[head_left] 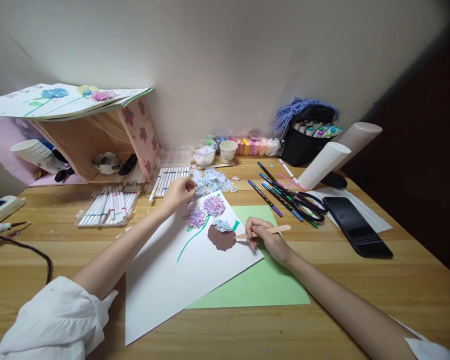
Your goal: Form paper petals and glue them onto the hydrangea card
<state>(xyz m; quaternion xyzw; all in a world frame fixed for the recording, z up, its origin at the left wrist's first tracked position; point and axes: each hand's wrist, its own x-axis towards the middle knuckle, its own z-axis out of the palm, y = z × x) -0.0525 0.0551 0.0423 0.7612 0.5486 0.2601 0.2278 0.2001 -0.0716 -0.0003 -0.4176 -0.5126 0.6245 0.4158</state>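
Note:
My right hand (266, 238) grips a wooden craft stick (281, 229), its tip at the edge of a brown patch (220, 238) on the white paper (165, 295). Blue crumpled bits (222, 225) cover the patch's upper edge. Above it on the same sheet sit two pink-purple textured blossoms (214, 205) and a green drawn stem (191, 240). My left hand (180, 194), fingers curled together, is beside a pile of pale blue paper scraps (212, 179); whatever is between its fingertips is too small to make out. Green paper (255, 290) lies partly under the white sheet.
Several pens (264, 197), black scissors (305, 202) and a phone (356, 225) lie to the right. White markers (110, 206) fill cases at left. A glass bowl (203, 154) and paper cup (228, 150) stand behind the scraps. A cable (41, 252) runs along the left.

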